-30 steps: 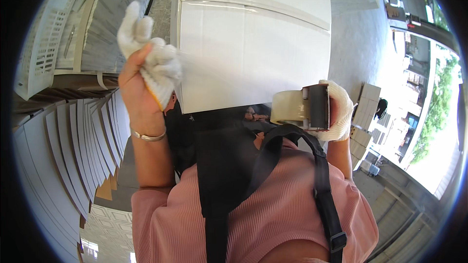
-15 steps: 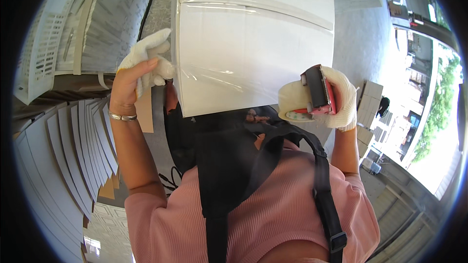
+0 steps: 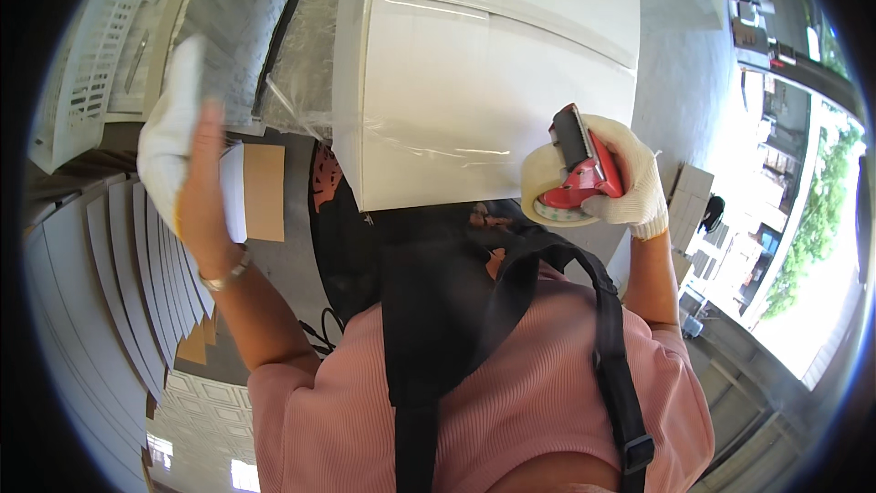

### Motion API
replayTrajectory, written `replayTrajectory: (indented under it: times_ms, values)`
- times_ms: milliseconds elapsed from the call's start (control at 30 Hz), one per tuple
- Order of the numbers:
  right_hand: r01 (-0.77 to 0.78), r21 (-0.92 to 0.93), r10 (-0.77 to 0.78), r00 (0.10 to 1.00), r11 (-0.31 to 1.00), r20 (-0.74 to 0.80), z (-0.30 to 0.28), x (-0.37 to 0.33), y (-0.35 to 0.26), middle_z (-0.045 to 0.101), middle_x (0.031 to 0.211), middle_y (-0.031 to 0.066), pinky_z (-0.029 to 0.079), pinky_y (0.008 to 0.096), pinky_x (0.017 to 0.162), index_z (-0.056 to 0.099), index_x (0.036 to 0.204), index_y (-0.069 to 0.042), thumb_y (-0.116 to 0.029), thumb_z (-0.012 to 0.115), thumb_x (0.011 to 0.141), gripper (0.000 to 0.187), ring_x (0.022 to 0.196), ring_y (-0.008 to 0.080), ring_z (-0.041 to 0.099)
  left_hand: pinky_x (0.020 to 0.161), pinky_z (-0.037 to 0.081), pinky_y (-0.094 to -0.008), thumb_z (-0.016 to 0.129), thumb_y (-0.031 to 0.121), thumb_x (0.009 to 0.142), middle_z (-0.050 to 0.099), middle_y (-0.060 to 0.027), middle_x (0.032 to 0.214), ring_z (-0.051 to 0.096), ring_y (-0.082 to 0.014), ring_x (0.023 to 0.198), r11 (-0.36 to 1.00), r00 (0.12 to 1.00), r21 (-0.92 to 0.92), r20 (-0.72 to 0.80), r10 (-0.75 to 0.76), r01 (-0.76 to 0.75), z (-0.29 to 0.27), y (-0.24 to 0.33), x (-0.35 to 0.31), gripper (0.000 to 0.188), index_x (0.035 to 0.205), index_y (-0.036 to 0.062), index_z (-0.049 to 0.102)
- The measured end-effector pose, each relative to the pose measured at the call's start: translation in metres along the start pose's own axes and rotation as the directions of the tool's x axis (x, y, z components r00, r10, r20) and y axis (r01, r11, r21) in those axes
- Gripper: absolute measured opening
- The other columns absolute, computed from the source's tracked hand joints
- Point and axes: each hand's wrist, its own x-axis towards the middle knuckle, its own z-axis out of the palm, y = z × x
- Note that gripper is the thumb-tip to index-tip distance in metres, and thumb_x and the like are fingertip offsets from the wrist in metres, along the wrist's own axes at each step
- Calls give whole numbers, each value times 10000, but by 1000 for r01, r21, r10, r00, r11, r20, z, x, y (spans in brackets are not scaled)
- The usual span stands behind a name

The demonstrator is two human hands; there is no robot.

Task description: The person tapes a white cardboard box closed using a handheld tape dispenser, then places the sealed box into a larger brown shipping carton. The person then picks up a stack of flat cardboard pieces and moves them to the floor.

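Observation:
A white carton [image 3: 484, 64] stands before me, clear tape running across its top. Over its left edge a loose end of clear tape [image 3: 297, 110] sticks out. My right hand [image 3: 639, 173], in a white glove, grips a red and black tape dispenser [image 3: 593, 169] with a roll of clear tape, at the carton's near right corner. Away to the left of the carton is my left hand [image 3: 182, 155], partly gloved, thumb bare. Its fingers are stretched out, somewhat smeared by motion, and hold nothing.
Flattened cardboard sheets [image 3: 119, 265] stand in a row at my left. Behind them is a white perforated plastic crate [image 3: 91, 91]. A grey surface [image 3: 680, 64] lies right of the carton, with stacked boxes [image 3: 691, 201] farther right.
My left hand has swung left, away from the carton's edge, its fingers straightening. The loose tape end now shows there. My right hand has tilted the dispenser slightly; the carton sits farther right in view.

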Motion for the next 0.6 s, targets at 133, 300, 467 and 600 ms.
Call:
replayTrajectory:
  times_ms: [133, 300, 467, 600]
  values:
    - [-56, 159, 52, 998, 986, 32, -2, 6, -1, 688, 1189, 87, 488, 342, 998, 643, 1299, -32, -145, 732, 433, 878, 1102, 221, 649, 983, 495, -431, 661, 422, 886, 659, -88, 1245, 612, -315, 1154, 750, 554, 25, 690, 465, -661, 94, 62, -34, 524, 1316, 122, 650]
    - [-289, 358, 268, 957, 888, 109, -6, 8, -23, 687, 1143, 62, 503, 249, 789, 627, 1276, 6, -94, 707, 440, 846, 970, 141, 628, 934, 524, -440, 744, 336, 860, 689, -83, 1156, 639, -320, 1093, 584, 367, -96, 693, 620, -806, 161, 37, -38, 406, 1208, 131, 703]
    - [-317, 542, 248, 948, 779, 198, -6, 7, -12, 682, 1132, 58, 469, 222, 695, 616, 1271, 14, -30, 683, 474, 802, 836, 96, 562, 903, 534, -429, 739, 174, 899, 717, -89, 1131, 670, -293, 1029, 761, 333, -182, 819, 468, -622, 164, 50, -22, 304, 1194, 112, 705]
    - [-397, 668, 363, 910, 629, 198, 5, 6, -3, 668, 915, 125, 482, 291, 582, 541, 1318, 104, -50, 833, 464, 916, 631, 160, 560, 832, 545, -375, 732, 197, 908, 744, -70, 984, 696, -245, 925, 906, 329, -136, 902, 281, -401, 167, 64, -13, 247, 1116, 63, 727]
